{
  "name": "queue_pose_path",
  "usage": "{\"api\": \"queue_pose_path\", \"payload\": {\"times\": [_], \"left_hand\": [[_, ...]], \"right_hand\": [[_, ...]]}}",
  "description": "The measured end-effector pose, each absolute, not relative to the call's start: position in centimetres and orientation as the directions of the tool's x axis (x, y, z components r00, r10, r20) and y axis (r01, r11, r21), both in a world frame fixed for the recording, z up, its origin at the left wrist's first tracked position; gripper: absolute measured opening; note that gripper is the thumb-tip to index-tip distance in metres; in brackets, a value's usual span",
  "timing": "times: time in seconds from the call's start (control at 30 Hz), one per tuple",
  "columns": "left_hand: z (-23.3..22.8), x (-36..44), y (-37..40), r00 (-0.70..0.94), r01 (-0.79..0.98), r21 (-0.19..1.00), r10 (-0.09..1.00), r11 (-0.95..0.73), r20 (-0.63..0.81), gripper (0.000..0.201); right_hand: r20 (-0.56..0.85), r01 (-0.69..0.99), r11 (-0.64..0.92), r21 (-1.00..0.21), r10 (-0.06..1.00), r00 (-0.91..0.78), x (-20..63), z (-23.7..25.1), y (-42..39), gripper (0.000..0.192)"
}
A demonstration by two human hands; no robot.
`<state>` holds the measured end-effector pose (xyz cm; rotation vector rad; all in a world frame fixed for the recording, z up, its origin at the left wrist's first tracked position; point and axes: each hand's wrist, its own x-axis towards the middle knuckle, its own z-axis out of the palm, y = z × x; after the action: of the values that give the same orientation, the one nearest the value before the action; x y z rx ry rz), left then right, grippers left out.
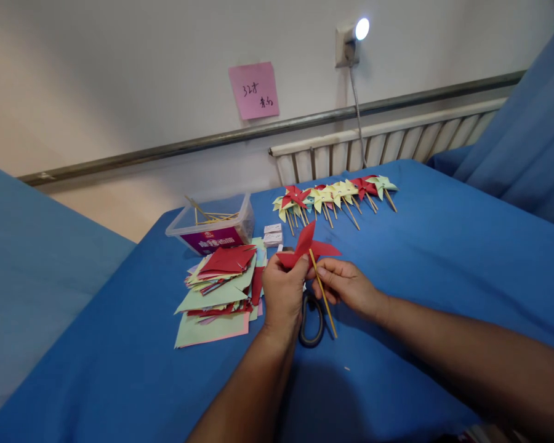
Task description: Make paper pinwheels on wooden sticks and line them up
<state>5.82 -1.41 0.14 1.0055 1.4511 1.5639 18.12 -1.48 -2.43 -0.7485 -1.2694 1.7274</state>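
Pinwheel [306, 241] in curled left hand [282, 290]

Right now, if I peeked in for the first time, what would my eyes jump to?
Probably the bright red paper pinwheel in the middle, held in the person's left grip, with a thin yellow stick in the right grip. Next, the row of colourful paper pinwheels along the far side of the blue cloth-covered table, and the glowing round white light at the pale wall socket above.
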Motion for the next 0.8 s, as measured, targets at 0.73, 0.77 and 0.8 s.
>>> {"api": "queue_pose_path", "payload": {"times": [0.73,0.77,0.8], "left_hand": [[0.47,5.83,-1.48,-0.391,0.004,0.998,0.919,-0.057,0.054,0.028],[0.41,5.79,-1.45,-0.394,0.004,0.999,0.918,-0.054,0.051,0.028],[0.34,5.76,-1.41,-0.396,0.005,0.999,0.917,-0.051,0.049,0.028]], "right_hand": [[0.044,-0.27,-0.076,-0.96,0.909,-0.414,17.86,-2.33,-1.56,0.041],[0.048,-0.271,-0.071,-0.96,0.912,-0.408,17.85,-2.32,-1.59,0.041],[0.051,-0.272,-0.067,-0.96,0.913,-0.404,17.83,-2.31,-1.62,0.04]]}}
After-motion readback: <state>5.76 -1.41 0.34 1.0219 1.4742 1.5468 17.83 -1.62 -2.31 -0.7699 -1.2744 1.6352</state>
